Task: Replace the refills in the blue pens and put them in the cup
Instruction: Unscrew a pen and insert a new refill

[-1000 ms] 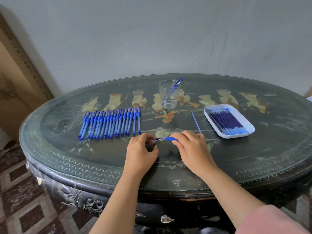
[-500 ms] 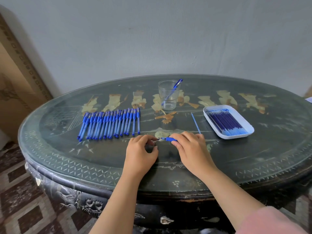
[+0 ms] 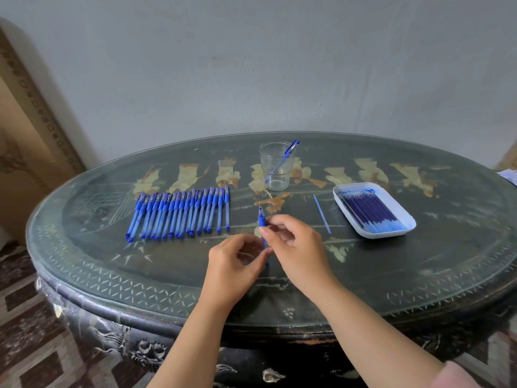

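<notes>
A plain grey-blue wall [image 3: 251, 65] rises behind the dark oval lacquered table [image 3: 419, 275], whose glossy top is inlaid with pale figures.

Through the head camera I look down on both my hands, close together near the table's front edge. Between them I hold one blue pen with a clear barrel [image 3: 261, 224], raised a little off the top. Its tip points away from me toward 12 o'clock and its tail runs back toward me. My right hand [image 3: 296, 247] pinches it just behind the blue rubber grip, forefinger on the barrel and the other fingers curled. My left hand [image 3: 237, 264] pinches the lower barrel with thumb and curled fingers. Only the tip, the grip and a short piece near the tail show, since my fingers hide the rest.

At 12 o'clock from my hands, further back, stands the clear plastic cup [image 3: 275, 166] with a single blue capped pen [image 3: 282, 161] leaning inside it. At 10 o'clock lies the row of blue pens [image 3: 179, 214], side by side and touching. At 1 o'clock a loose thin blue refill [image 3: 322, 214] lies on the table. Just beyond it, at 2 o'clock, is the white rectangular tray [image 3: 338, 191] holding a bundle of dark blue refills [image 3: 372, 211].
</notes>
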### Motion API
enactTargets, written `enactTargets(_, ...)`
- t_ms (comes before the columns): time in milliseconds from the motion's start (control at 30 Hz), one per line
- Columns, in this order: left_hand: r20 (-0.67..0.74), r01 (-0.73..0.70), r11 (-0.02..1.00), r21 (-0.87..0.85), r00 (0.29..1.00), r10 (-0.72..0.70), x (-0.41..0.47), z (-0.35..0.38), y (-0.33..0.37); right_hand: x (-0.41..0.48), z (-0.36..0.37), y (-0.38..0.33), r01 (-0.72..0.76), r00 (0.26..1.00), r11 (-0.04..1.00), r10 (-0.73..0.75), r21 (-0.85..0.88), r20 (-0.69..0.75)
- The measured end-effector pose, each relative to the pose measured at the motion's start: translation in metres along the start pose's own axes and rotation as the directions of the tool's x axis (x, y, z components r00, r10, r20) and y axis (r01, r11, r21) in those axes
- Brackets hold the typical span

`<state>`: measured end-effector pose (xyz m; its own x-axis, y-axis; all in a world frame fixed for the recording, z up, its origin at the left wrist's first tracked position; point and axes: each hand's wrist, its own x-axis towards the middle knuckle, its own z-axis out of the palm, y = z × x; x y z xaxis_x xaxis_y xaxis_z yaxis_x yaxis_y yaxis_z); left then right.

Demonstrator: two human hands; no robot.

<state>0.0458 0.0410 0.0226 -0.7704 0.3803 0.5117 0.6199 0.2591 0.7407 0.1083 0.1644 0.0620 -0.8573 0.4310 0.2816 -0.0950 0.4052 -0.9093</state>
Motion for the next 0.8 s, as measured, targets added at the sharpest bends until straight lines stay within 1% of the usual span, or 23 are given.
enactTargets(100,-0.006,0.025,1.000,0.001,1.000,-0.025,0.000,0.002,-0.002,0.002,-0.004,-0.005,-0.030,0.999,0.998,0.029,0.056,0.013)
enactTargets(200,0.003,0.005,1.000,-0.003,1.000,-0.004,-0.001,0.002,-0.002,0.008,-0.008,-0.013,0.032,0.999,0.995,-0.030,0.097,-0.022)
enactTargets(267,0.005,-0.012,1.000,-0.003,1.000,0.012,-0.001,0.002,-0.002,0.014,-0.010,-0.016,0.063,0.997,0.995,-0.059,0.073,-0.055)
enactTargets(333,-0.009,-0.009,1.000,-0.006,1.000,0.009,-0.001,0.002,-0.001,0.018,-0.011,-0.019,0.057,0.997,0.997,-0.054,0.057,-0.059)
enactTargets(467,-0.007,-0.028,1.000,0.002,1.000,0.028,-0.001,0.001,-0.001,0.021,-0.012,-0.027,0.014,0.999,0.984,-0.005,0.175,-0.052)
enactTargets(567,-0.003,-0.040,0.999,0.009,0.999,0.040,-0.002,0.001,-0.002,0.025,-0.016,-0.038,0.061,0.997,0.981,-0.050,0.183,-0.066)
enactTargets(633,-0.007,-0.038,0.999,0.007,0.999,0.038,-0.001,0.001,-0.002,0.027,-0.020,-0.048,0.097,0.994,0.969,-0.081,0.228,-0.078)
enactTargets(800,-0.005,-0.049,0.999,0.000,0.999,0.049,-0.002,0.001,-0.001,0.039,-0.038,-0.070,0.173,0.978,0.928,-0.122,0.330,-0.170)
